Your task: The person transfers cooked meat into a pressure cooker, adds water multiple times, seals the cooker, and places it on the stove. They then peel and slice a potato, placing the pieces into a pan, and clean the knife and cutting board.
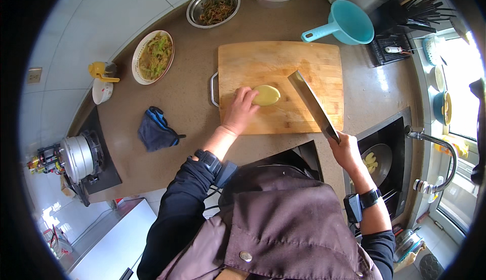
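Note:
A peeled yellow potato (267,95) lies on the wooden cutting board (258,60), left of the board's middle-right area. My left hand (241,107) grips the potato's left end with its fingers. My right hand (344,150) is closed around the handle of a kitchen cleaver (311,99), near the board's lower right corner. The cleaver's blade slants up and left over the board, edge-on to my view and apart from the potato. Whether the blade touches the wood I cannot tell.
Beyond the board sits a turquoise colander (351,24). At right, a sink (400,189) holds a metal bowl (385,156) with pale potato pieces. A plate of cooked vegetables (153,58), a metal bowl of brown strips (213,8) and a dark blue cloth (155,130) are leftward.

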Action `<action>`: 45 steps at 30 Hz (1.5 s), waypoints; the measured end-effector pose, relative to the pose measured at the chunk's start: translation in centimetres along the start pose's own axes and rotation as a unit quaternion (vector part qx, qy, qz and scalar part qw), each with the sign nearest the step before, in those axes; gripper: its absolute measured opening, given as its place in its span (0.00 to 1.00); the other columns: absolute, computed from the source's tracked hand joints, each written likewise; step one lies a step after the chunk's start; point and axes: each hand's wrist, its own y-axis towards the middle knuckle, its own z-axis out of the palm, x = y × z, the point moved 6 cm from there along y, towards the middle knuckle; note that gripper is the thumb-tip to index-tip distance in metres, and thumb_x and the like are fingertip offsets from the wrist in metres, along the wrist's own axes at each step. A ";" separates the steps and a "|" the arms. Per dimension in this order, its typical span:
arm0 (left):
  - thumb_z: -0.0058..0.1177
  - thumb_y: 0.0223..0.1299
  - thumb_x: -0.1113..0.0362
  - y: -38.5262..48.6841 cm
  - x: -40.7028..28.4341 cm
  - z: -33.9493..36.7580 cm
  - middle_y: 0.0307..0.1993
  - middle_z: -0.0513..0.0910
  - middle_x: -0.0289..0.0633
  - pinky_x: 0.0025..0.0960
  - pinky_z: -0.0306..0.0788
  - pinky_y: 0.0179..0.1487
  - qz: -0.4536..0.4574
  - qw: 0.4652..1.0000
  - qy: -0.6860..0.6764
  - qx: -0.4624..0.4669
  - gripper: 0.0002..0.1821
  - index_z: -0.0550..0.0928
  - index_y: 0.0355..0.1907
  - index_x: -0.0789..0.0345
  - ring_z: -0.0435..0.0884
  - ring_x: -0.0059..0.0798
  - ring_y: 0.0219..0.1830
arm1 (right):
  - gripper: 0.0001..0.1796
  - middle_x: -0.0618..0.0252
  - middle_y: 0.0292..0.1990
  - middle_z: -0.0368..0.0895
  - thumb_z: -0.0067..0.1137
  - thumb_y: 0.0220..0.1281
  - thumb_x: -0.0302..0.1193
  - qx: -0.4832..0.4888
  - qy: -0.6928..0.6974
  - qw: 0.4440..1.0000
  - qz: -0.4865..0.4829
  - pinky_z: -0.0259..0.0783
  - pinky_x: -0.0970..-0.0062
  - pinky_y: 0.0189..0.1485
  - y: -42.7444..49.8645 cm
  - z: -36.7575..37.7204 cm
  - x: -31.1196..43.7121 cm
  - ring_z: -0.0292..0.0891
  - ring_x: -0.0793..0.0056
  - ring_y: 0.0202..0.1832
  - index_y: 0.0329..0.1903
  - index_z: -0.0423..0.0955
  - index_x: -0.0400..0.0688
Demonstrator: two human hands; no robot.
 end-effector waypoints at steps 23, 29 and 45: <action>0.61 0.49 0.69 -7.0 -2.1 -0.8 0.42 0.77 0.40 0.40 0.71 0.50 -0.067 0.992 -0.040 -0.098 0.14 0.79 0.41 0.62 0.75 0.42 0.46 | 0.14 0.44 0.31 0.81 0.53 0.59 0.28 0.151 -0.123 0.965 -0.174 0.76 0.58 0.43 1.5 0.8 8.5 0.80 0.48 0.36 0.46 0.80 0.42; 0.64 0.47 0.73 -7.0 -2.8 0.0 0.41 0.76 0.41 0.38 0.73 0.47 -0.029 0.989 -0.001 -0.142 0.14 0.79 0.39 0.66 0.75 0.42 0.44 | 0.13 0.46 0.32 0.82 0.53 0.59 0.28 0.175 -0.218 0.939 -0.201 0.78 0.60 0.42 2.1 -0.2 10.0 0.81 0.50 0.37 0.46 0.80 0.42; 0.64 0.47 0.72 -6.4 -2.9 1.5 0.43 0.75 0.44 0.41 0.71 0.51 -0.039 0.994 -0.028 -0.102 0.19 0.74 0.42 0.65 0.73 0.47 0.49 | 0.12 0.46 0.29 0.81 0.56 0.60 0.31 0.106 -0.104 0.963 -0.223 0.77 0.61 0.39 3.5 4.2 6.2 0.80 0.49 0.34 0.46 0.80 0.43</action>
